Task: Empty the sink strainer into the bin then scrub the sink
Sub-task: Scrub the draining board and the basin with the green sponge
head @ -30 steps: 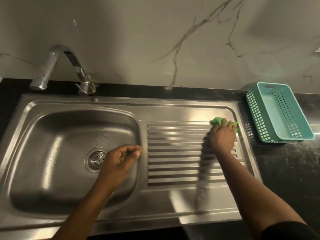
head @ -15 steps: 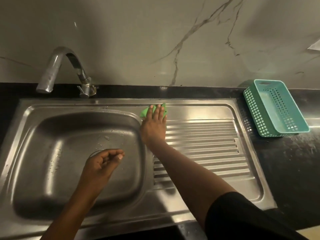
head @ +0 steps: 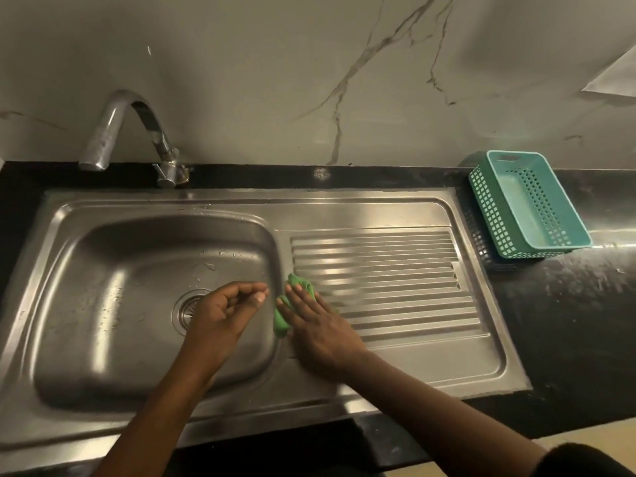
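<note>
The green scrub pad (head: 281, 320) lies on the sink (head: 206, 201) just right of its basin, pinned under the straight, pressing fingers of the right hand (head: 320, 327), probably for scrubbing force. Over the basin the left hand (head: 223, 311) hovers loosely curled and seemingly empty.

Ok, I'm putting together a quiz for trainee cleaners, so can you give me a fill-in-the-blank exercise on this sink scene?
1. The right hand presses a ____ pad flat against the sink, where the basin meets the drainboard.
2. The left hand, loosely curled over the basin, holds ____.
3. The teal basket stands on the black counter to the ____ of the drainboard.
Missing words: green; nothing; right.
</note>
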`<act>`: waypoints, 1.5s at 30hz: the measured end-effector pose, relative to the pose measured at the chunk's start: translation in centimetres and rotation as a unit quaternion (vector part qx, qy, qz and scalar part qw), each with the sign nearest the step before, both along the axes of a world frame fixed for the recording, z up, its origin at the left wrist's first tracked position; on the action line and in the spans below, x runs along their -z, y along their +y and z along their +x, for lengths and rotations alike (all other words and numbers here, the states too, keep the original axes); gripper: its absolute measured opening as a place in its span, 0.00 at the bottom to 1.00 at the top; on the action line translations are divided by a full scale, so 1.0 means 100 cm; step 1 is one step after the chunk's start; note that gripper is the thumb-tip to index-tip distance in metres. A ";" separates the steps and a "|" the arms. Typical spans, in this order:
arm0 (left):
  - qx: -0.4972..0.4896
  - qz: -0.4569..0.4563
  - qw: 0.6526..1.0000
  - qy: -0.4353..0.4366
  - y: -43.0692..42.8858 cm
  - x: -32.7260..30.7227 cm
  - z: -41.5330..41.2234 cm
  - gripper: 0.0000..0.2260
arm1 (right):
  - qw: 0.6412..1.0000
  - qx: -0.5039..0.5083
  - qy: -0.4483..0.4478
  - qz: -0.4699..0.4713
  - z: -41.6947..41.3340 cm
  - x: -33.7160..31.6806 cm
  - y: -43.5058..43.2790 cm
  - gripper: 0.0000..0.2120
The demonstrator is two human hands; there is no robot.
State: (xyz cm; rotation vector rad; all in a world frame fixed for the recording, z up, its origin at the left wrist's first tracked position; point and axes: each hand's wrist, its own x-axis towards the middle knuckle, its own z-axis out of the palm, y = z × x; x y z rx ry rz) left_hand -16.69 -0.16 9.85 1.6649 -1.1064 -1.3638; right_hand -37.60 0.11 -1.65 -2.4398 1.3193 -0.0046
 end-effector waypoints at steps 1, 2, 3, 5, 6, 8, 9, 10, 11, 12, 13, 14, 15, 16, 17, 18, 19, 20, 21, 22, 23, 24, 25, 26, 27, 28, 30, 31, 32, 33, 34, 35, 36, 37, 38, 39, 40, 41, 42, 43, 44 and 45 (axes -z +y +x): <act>0.004 -0.002 1.000 -0.003 0.001 -0.001 -0.002 0.08 | 1.000 -0.014 -0.009 0.007 -0.005 -0.005 0.011 0.28; 0.006 -0.003 1.000 -0.005 0.002 -0.001 -0.004 0.08 | 0.999 -0.025 -0.021 0.024 -0.011 -0.011 0.019 0.26; 0.004 -0.004 1.000 -0.003 0.004 -0.001 -0.006 0.08 | 0.998 -0.017 -0.036 0.048 -0.020 -0.019 0.024 0.25; -0.002 -0.001 1.000 0.007 0.006 0.000 -0.007 0.08 | 0.989 0.095 -0.077 0.082 -0.042 -0.040 0.022 0.21; -0.004 0.001 1.000 0.010 0.006 0.000 -0.008 0.08 | 0.975 0.185 -0.100 0.074 -0.055 -0.049 0.015 0.21; -0.007 0.006 1.000 0.013 0.009 0.001 -0.008 0.08 | 0.920 0.365 -0.141 0.007 -0.090 -0.061 -0.012 0.25; -0.008 0.009 1.000 0.014 0.010 0.001 -0.008 0.08 | 0.889 0.429 -0.157 -0.038 -0.113 -0.062 -0.028 0.24; -0.007 0.012 1.000 0.015 0.012 0.002 -0.008 0.08 | 0.865 0.470 -0.154 -0.079 -0.135 -0.061 -0.044 0.22; -0.005 0.015 1.000 0.016 0.013 0.003 -0.007 0.08 | 0.856 0.492 -0.126 -0.097 -0.155 -0.057 -0.059 0.20; -0.003 0.018 1.000 0.016 0.014 0.004 -0.007 0.08 | 0.854 0.508 -0.075 -0.088 -0.172 -0.050 -0.072 0.22; -0.002 0.020 1.000 0.016 0.015 0.004 -0.006 0.08 | 0.856 0.513 -0.028 -0.061 -0.182 -0.040 -0.081 0.24; -0.001 0.022 1.000 0.016 0.016 0.004 -0.005 0.08 | 0.859 0.511 0.009 -0.031 -0.182 -0.030 -0.088 0.26; -0.002 0.023 1.000 0.017 0.017 0.005 -0.004 0.08 | 0.860 0.508 0.043 -0.008 -0.174 -0.021 -0.091 0.27; -0.005 0.024 1.000 0.018 0.017 0.005 -0.003 0.08 | 0.860 0.506 0.068 0.000 -0.158 -0.014 -0.091 0.28; -0.007 0.025 1.000 0.018 0.018 0.006 -0.002 0.08 | 0.862 0.499 0.085 -0.001 -0.138 -0.011 -0.089 0.28; -0.009 0.024 1.000 0.018 0.018 0.006 -0.001 0.08 | 0.874 0.478 0.091 -0.011 -0.113 -0.009 -0.086 0.29; -0.009 0.021 1.000 0.017 0.018 0.006 0.000 0.08 | 0.894 0.438 0.092 -0.022 -0.084 -0.007 -0.080 0.30; -0.009 0.019 1.000 0.019 0.017 0.006 -0.001 0.08 | 0.917 0.391 0.081 -0.027 -0.054 -0.005 -0.071 0.31; -0.010 0.015 1.000 0.020 0.017 0.006 -0.002 0.08 | 0.937 0.345 0.055 -0.026 -0.020 -0.003 -0.061 0.32; -0.010 0.012 1.000 0.020 0.017 0.005 -0.003 0.08 | 0.953 0.301 0.028 -0.019 0.014 -0.002 -0.052 0.33; -0.009 0.007 1.000 0.017 0.018 0.003 -0.003 0.08 | 0.967 0.252 0.019 -0.009 0.046 -0.002 -0.043 0.33; -0.008 0.002 1.000 0.013 0.018 0.000 -0.002 0.08 | 0.979 0.204 0.022 0.001 0.075 -0.003 -0.034 0.33; -0.007 -0.002 1.000 0.011 0.019 -0.002 0.000 0.08 | 0.986 0.161 0.033 0.012 0.098 -0.003 -0.023 0.31; -0.007 -0.005 1.000 0.013 0.019 -0.003 0.004 0.08 | 0.990 0.133 0.029 0.025 0.113 -0.004 -0.013 0.28; -0.006 -0.007 1.000 0.016 0.020 -0.005 0.008 0.08 | 0.992 0.121 0.003 0.039 0.119 -0.005 -0.003 0.25; -0.004 -0.010 1.000 0.018 0.021 -0.006 0.013 0.08 | 0.991 0.124 -0.039 0.043 0.119 -0.005 0.007 0.24; -0.004 -0.017 1.000 0.022 0.024 -0.005 0.022 0.08 | 0.978 0.145 -0.136 0.057 0.108 -0.012 0.022 0.22; -0.005 -0.020 0.999 0.025 0.025 -0.003 0.025 0.08 | 0.964 0.174 -0.188 0.076 0.098 -0.019 0.028 0.19; -0.005 -0.021 0.999 0.029 0.026 -0.002 0.027 0.08 | 0.941 0.219 -0.234 0.105 0.086 -0.028 0.033 0.18; -0.003 -0.022 0.999 0.033 0.028 0.000 0.030 0.08 | 0.914 0.269 -0.274 0.129 0.070 -0.038 0.036 0.19; 0.002 -0.022 0.999 0.033 0.030 0.001 0.032 0.08 | 0.889 0.316 -0.304 0.130 0.051 -0.047 0.038 0.21; 0.007 -0.023 0.999 0.032 0.032 0.002 0.034 0.08 | 0.871 0.358 -0.320 0.107 0.030 -0.057 0.040 0.23; 0.010 -0.025 0.999 0.032 0.034 0.002 0.036 0.07 | 0.860 0.392 -0.319 0.072 0.007 -0.064 0.042 0.23; 0.012 -0.027 0.999 0.031 0.036 0.003 0.039 0.07 | 0.856 0.416 -0.305 0.034 -0.018 -0.069 0.045 0.23; 0.015 -0.030 0.999 0.029 0.039 0.004 0.041 0.07 | 0.858 0.431 -0.280 -0.004 -0.043 -0.073 0.048 0.22; 0.018 -0.032 0.999 0.028 0.041 0.006 0.043 0.07 | 0.862 0.443 -0.243 -0.037 -0.070 -0.073 0.050 0.22; 0.022 -0.034 0.999 0.026 0.044 0.007 0.045 0.07 | 0.868 0.451 -0.198 -0.055 -0.094 -0.071 0.054 0.22; 0.024 -0.036 0.999 0.027 0.047 0.008 0.046 0.07 | 0.877 0.455 -0.145 -0.054 -0.114 -0.067 0.059 0.23; 0.025 -0.038 0.999 0.028 0.050 0.009 0.047 0.07 | 0.888 0.450 -0.088 -0.033 -0.128 -0.061 0.064 0.25; 0.024 -0.040 0.998 0.030 0.055 0.011 0.046 0.07 | 0.900 0.434 -0.037 -0.005 -0.134 -0.053 0.071 0.26; 0.021 -0.041 0.998 0.031 0.058 0.012 0.046 0.07 | 0.911 0.413 0.007 0.015 -0.132 -0.044 0.077 0.27; 0.017 -0.041 0.999 0.030 0.063 0.014 0.045 0.07 | 0.917 0.396 0.038 0.025 -0.124 -0.035 0.084 0.27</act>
